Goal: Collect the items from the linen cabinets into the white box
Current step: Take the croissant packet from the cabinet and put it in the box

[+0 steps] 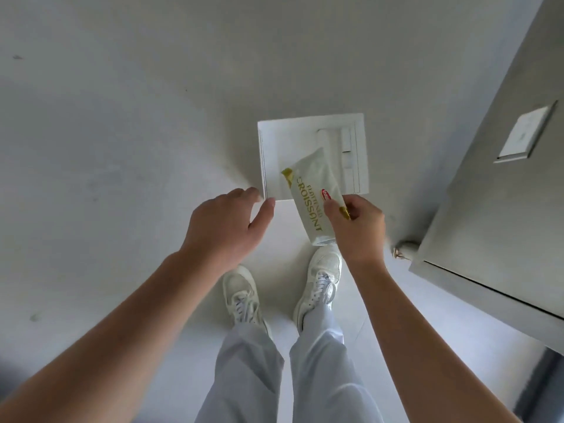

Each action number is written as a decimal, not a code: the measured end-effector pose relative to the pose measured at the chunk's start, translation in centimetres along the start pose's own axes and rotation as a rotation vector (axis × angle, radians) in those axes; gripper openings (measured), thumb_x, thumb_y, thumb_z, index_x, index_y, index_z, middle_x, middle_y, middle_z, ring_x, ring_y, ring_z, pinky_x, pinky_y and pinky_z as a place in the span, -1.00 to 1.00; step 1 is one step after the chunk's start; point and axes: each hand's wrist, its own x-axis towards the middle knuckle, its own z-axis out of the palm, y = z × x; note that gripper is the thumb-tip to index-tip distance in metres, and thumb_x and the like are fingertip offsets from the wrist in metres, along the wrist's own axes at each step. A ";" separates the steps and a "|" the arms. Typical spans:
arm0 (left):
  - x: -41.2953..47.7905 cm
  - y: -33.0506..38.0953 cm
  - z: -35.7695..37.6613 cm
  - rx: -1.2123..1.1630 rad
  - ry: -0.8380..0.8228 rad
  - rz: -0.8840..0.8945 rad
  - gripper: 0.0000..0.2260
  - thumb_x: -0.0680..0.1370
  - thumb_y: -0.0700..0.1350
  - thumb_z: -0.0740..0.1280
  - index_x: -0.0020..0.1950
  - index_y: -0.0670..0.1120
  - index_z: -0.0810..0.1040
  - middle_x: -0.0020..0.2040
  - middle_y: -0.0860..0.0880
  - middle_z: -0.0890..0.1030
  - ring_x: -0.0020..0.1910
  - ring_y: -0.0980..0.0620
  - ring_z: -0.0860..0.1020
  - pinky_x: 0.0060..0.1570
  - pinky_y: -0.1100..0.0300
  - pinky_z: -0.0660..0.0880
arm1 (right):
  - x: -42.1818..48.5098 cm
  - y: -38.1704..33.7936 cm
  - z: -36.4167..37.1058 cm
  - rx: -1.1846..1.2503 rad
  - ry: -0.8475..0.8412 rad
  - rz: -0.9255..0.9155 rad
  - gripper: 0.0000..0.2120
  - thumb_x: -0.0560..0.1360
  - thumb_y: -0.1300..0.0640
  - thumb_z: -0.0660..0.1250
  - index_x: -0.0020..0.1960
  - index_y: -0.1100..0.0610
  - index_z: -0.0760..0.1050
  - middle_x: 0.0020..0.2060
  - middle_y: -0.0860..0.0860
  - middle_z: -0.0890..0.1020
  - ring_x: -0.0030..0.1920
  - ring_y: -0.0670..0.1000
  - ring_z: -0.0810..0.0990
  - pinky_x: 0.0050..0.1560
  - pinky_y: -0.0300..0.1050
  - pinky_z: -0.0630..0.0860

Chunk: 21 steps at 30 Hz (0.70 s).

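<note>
Right hand (355,227) grip pinches white gold-lettered croissant packet (314,190) over white box (274,154); left hand (225,227) grip spread.

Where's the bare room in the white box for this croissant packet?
Bare: the left half of the white box, between its left wall and the white roll. Crowded: the right side, where the roll and small white packs line the right wall. The left hand hovers by the near-left corner; the right hand holds the croissant packet.

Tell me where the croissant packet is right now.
In the head view the croissant packet is just right of centre, pinched by the right hand above the near edge of the white box on the floor.
</note>
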 end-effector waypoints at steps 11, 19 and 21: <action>6.8 -3.3 11.6 -0.010 -0.118 -0.011 -0.51 0.59 0.24 -0.08 0.15 0.02 0.53 0.10 0.06 0.63 -0.03 0.00 0.60 -0.15 0.12 0.45 | 5.5 9.0 5.8 0.114 -0.012 0.056 -0.82 0.55 0.07 0.45 -0.21 0.09 0.62 -0.31 -0.06 0.69 -0.26 -0.05 0.67 -0.26 -0.18 0.61; 11.1 -3.4 11.8 -0.008 -0.106 -0.011 -0.50 0.56 0.28 -0.12 0.09 0.05 0.51 -0.02 0.07 0.62 -0.11 -0.01 0.59 -0.14 0.07 0.50 | 11.5 7.7 6.2 0.149 0.019 0.035 -0.82 0.54 0.10 0.43 -0.24 0.01 0.59 -0.26 -0.06 0.71 -0.18 -0.03 0.71 -0.25 -0.17 0.63; 12.3 -3.4 12.0 0.004 -0.111 0.000 -0.52 0.58 0.27 -0.09 0.10 0.04 0.51 0.00 0.06 0.63 -0.08 -0.02 0.59 -0.13 0.08 0.49 | 13.8 7.5 5.9 0.147 0.045 0.008 -0.82 0.54 0.10 0.42 -0.24 0.03 0.58 -0.28 -0.07 0.70 -0.22 -0.07 0.68 -0.26 -0.21 0.60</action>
